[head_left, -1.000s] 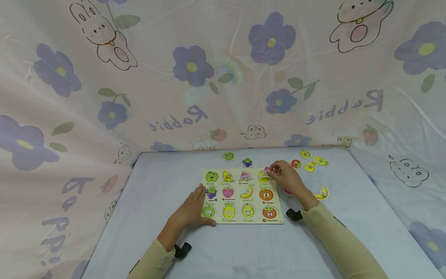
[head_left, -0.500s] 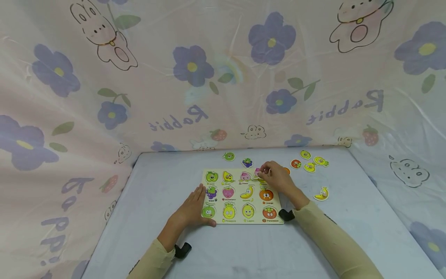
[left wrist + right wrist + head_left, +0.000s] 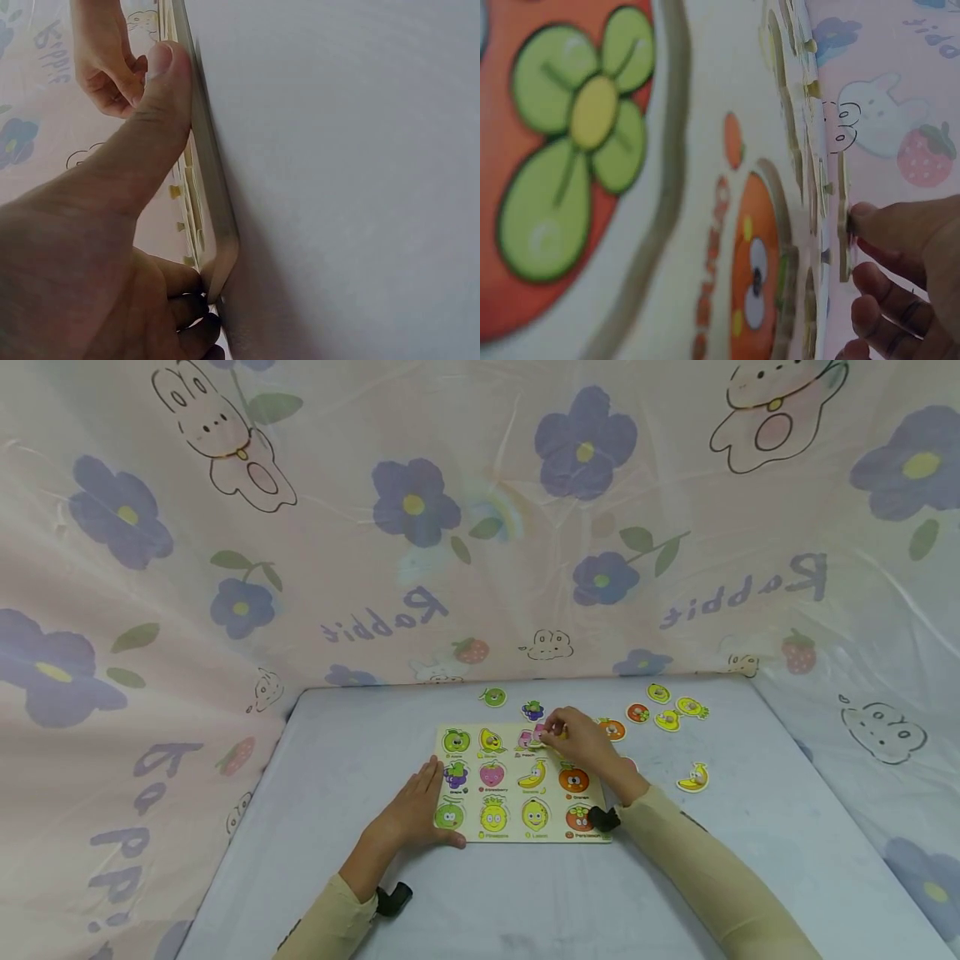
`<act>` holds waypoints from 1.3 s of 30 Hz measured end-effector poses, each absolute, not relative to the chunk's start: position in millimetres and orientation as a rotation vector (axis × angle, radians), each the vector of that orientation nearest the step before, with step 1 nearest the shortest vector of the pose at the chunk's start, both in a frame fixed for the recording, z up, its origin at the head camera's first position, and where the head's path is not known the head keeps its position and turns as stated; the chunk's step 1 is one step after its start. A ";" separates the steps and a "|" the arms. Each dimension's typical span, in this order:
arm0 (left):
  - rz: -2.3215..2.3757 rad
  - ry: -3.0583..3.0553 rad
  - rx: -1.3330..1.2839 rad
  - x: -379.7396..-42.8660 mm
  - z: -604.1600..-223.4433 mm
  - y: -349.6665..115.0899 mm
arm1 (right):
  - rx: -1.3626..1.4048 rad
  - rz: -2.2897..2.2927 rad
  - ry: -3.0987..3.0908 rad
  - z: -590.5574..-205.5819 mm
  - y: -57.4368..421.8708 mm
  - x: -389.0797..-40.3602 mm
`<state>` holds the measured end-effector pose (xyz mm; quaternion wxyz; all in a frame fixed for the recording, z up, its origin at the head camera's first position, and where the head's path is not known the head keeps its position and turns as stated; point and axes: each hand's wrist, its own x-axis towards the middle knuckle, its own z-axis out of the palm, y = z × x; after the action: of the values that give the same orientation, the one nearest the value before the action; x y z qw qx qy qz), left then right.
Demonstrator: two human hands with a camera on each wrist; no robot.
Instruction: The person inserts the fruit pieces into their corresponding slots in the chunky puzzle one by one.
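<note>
A fruit puzzle board with printed fruit shapes in rows lies on the table. My left hand rests against its near left corner, fingers along the left edge and thumb at the front edge. In the left wrist view, the thumb lies along the board's side. My right hand pinches a pink peach puzzle piece over the printed peach in the top row, partly covering it. The right wrist view shows the piece edge-on, slightly apart from the board. Apple and mango pieces sit in the top row.
Behind the board lie a green round piece and a grape piece. To the right are an orange piece, a banana piece and several other fruit pieces. A patterned curtain hangs behind the table.
My right hand has moved left with the peach piece, from over the top row's right end to the printed peach. The left hand and the board have stayed put.
</note>
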<state>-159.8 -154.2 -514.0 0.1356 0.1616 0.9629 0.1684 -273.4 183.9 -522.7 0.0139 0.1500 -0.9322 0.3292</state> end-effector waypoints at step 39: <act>0.516 2.782 0.462 -159.0 -510.6 -152.7 | 0.497 1.006 -3.020 -519.1 157.1 -279.0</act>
<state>-159.0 -152.7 -510.6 0.1370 0.1597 0.9612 0.1783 -279.0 157.1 -519.1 -0.0399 0.1541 -0.9367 0.3119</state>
